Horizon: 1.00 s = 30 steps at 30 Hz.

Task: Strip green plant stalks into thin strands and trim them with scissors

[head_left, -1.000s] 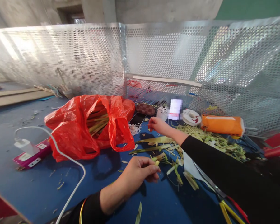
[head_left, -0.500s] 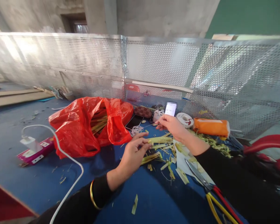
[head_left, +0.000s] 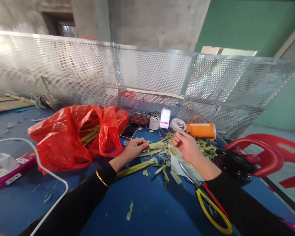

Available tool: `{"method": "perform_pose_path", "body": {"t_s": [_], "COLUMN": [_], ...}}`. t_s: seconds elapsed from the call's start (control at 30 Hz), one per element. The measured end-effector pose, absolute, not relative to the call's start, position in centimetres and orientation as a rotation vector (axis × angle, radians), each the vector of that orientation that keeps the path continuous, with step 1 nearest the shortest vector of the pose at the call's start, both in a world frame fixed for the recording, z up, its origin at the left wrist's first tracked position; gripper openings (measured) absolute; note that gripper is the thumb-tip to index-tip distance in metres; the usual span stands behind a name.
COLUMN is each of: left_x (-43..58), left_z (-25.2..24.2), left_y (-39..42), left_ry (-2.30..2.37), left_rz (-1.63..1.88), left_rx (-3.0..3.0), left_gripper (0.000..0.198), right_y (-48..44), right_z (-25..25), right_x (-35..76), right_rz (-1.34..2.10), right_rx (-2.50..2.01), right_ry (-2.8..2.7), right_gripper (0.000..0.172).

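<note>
My left hand (head_left: 135, 149) is closed in a pinch at the left end of the pale green-yellow dried stalks (head_left: 159, 145); whatever lies between the fingertips is too small to make out. Off to its right, my right hand (head_left: 186, 150) is raised above the plant scraps with thumb and fingers pressed together. No object shows clearly in that pinch. A longer bundle of stalks (head_left: 135, 167) lies on the blue table in front of my left hand. Scissors (head_left: 195, 180) with red and yellow handles rest near my right forearm, their blades on white paper (head_left: 176, 165).
A red plastic bag (head_left: 61, 141) holding stalks stands at left, with a white cable (head_left: 61, 182) nearer me. Along the mesh panel (head_left: 152, 73) are a dark phone (head_left: 129, 130), a lit phone (head_left: 165, 119), a white spool (head_left: 178, 125) and an orange pouch (head_left: 201, 130). A red-handled black kettle-like object (head_left: 238, 165) sits right.
The view has turned right, so the table things appear further left. My right hand has moved right and back towards me, away from my left hand, which stays by the stalks.
</note>
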<state>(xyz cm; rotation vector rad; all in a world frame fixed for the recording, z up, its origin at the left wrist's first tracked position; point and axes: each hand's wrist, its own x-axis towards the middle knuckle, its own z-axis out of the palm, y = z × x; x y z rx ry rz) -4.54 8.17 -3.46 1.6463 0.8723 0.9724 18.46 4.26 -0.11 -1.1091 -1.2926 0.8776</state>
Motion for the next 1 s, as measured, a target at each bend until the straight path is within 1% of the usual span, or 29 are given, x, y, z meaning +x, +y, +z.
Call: {"method": "perform_pose_path", "body": {"t_s": [0.2,0.23,0.3,0.37,0.53,0.67,0.8,1.0], "left_x": [-4.1,-4.1,-4.2,-4.4,-4.8,-4.9,-4.8,-4.7], "left_z": [-3.6,-3.5,-3.4,-3.3,-3.0,-3.2,-3.3,-3.2], "left_y": [7.7,7.6,7.4,7.3,7.3,7.6,7.6,7.7], "left_ry": [0.88,0.885,0.901,0.918,0.925,0.936,0.964,1.009], "left_rz": [0.907,0.904,0.906,0.917,0.916,0.915,0.942,0.989], "left_rx": [1.66,1.657,1.644,1.622,1.559,1.536,1.555,1.553], "left_gripper": [0.02,0.019,0.019,0.019,0.024,0.024,0.023,0.024], "right_y": [3.0,2.9,3.0,3.2,3.5,3.3,3.3,3.7], "right_z": [-1.0,-1.1,-1.3,-1.5,-1.7,-1.7,-2.3,-3.7], "right_x": [19.4,19.3,19.2,19.2,19.4,20.0,20.6,21.0], "right_rz": [0.623,0.58,0.507,0.454,0.399,0.376,0.495,0.94], "right_rx": [-1.301,-1.315,-1.336,-1.353,-1.342,-1.343,-1.322,-1.113], "right_ry": [-1.642,-1.701,-1.786,-1.831,-1.843,-1.655,-1.377,-1.019], "right_gripper": [0.007,0.006,0.015,0.02,0.02,0.023,0.025,0.024]}}
